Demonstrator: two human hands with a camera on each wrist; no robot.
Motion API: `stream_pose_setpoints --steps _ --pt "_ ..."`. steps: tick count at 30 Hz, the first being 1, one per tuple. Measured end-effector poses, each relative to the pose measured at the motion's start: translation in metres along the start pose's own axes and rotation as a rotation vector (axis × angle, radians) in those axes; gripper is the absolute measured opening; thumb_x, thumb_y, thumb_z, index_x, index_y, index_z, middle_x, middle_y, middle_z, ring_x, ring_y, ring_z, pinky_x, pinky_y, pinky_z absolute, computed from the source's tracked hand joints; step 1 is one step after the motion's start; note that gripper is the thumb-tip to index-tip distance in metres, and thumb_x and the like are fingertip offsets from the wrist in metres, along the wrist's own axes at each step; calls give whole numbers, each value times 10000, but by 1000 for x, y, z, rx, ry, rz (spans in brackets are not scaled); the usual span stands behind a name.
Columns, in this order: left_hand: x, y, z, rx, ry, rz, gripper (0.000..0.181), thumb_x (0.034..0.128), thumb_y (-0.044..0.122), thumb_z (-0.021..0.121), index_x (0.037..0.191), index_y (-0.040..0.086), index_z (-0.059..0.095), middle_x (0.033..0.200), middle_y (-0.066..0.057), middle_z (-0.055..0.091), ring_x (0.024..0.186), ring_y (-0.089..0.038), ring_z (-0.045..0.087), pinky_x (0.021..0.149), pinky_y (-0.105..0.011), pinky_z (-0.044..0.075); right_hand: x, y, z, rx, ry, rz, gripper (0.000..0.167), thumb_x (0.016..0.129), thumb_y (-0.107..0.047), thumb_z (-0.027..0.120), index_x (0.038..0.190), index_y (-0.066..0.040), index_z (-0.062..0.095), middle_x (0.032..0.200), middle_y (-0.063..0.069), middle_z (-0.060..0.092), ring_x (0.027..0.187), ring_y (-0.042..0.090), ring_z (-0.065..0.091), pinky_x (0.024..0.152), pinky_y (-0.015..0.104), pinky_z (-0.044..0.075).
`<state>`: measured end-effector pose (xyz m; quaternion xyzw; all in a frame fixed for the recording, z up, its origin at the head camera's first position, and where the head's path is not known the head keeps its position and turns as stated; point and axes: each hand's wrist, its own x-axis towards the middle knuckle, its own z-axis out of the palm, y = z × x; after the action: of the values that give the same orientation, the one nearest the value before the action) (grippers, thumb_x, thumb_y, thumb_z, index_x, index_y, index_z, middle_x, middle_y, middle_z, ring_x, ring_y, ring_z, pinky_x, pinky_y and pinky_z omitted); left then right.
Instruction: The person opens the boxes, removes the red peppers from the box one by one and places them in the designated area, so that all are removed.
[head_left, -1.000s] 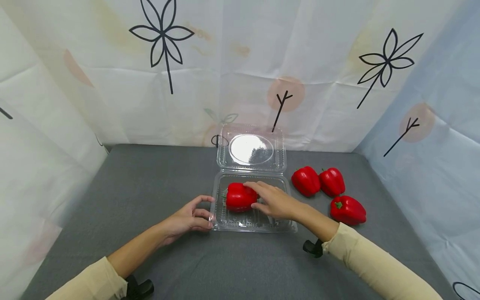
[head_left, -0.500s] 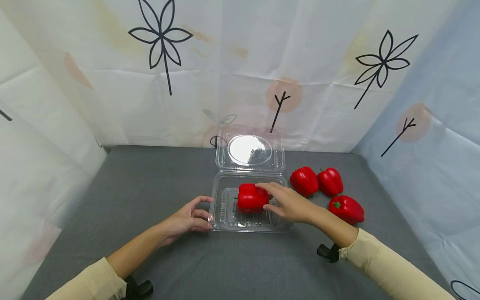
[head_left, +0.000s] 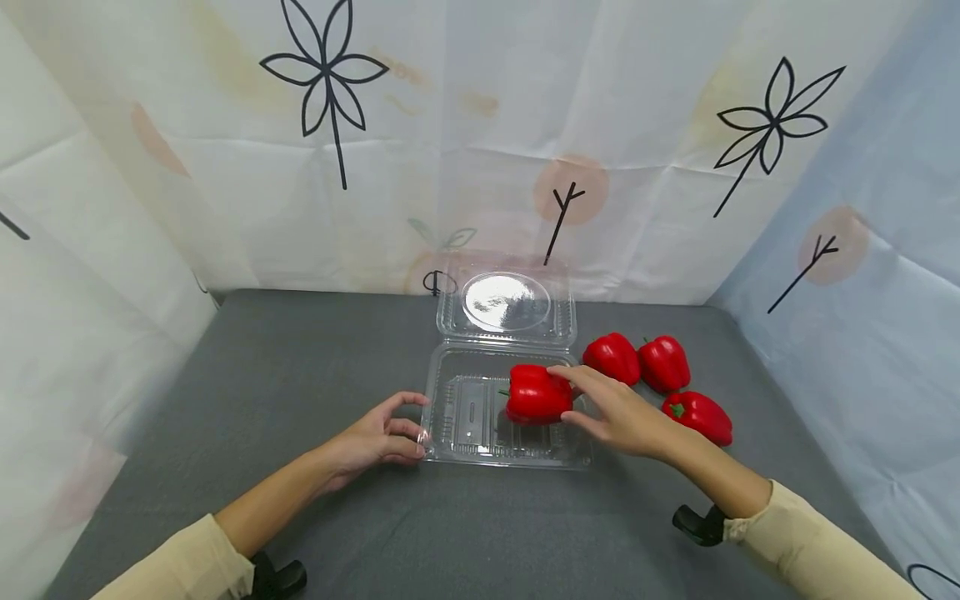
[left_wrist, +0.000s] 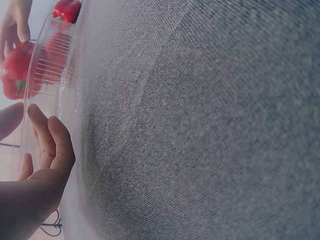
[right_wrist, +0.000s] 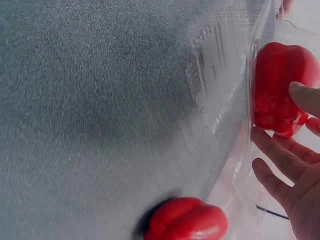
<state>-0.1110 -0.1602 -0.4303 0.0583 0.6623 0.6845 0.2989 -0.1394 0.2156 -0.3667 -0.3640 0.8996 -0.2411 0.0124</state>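
In the head view, a clear plastic clamshell container [head_left: 459,425] lies with its lid [head_left: 450,317] folded back. My right hand [head_left: 622,417] grips a red bell pepper [head_left: 534,398] over the right half of the base, stem pointing left. The right wrist view has the thumb on this bell pepper [right_wrist: 275,80], beside the container's rim. At the container's left edge, my left hand [head_left: 371,439] holds the rim; in the left wrist view the left hand [left_wrist: 47,165] has thumb and fingertips on either side of that rim.
Three more red bell peppers, one at the back [head_left: 612,358], one beside it [head_left: 664,364] and one nearer [head_left: 697,418], lie right of the container on the grey table [head_left: 322,350]. A printed white curtain [head_left: 480,167] stands behind the table.
My right hand and the bell pepper have moved rightward across the base, from its left half to its right half. The left hand stays at the container's left edge.
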Motion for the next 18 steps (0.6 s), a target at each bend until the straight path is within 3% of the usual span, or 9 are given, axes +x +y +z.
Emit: stream_pose_setpoints --steps 10,18 --pt "1 1 1 -2 1 0 726 843 10 731 1439 69 321 980 -77 645 880 -200 652 829 -373 551 -18 7 -23 -34 73 13 707 828 -112 807 1442 -79 459 1354 105 570 1121 253 619 835 424 572" --pt "0 2 3 14 20 -13 728 840 17 735 1436 73 320 987 -91 644 876 -208 654 832 -378 550 -36 18 -36 -93 158 9 742 793 -68 824 1441 -60 463 1351 150 570 1029 277 662 771 427 587"
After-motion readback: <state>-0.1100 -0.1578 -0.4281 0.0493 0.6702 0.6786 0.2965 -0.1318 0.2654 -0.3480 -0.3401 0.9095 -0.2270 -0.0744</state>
